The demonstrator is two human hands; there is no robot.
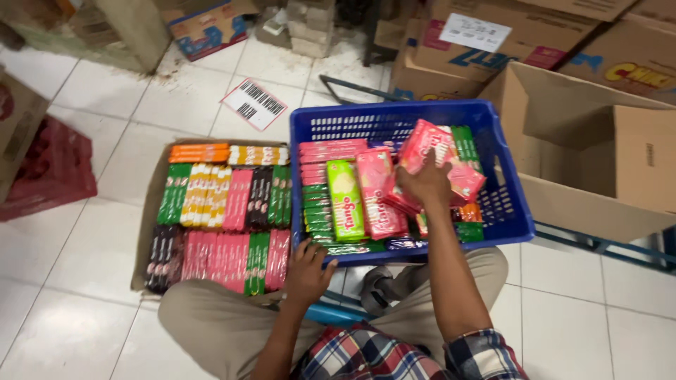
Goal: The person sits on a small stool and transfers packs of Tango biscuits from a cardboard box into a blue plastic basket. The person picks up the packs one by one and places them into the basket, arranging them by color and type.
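A blue plastic basket (514, 211) sits on the tiled floor before me, filled with flat snack packs in pink, green and purple. My right hand (424, 184) reaches into it and grips a bunch of pink snack packs (438, 151) near the middle. My left hand (307, 271) rests on the basket's near rim at its left corner, fingers curled over the edge. To the left lies a low cardboard tray (151, 204) with rows of packs (225, 197) in green, yellow, pink, dark and orange.
An open brown cardboard box (598, 155) stands right of the basket, with more printed cartons (493, 42) behind. A red crate (53, 169) sits at far left. A white barcode sheet (253, 104) lies on the floor. My knees in beige trousers (211, 324) are below.
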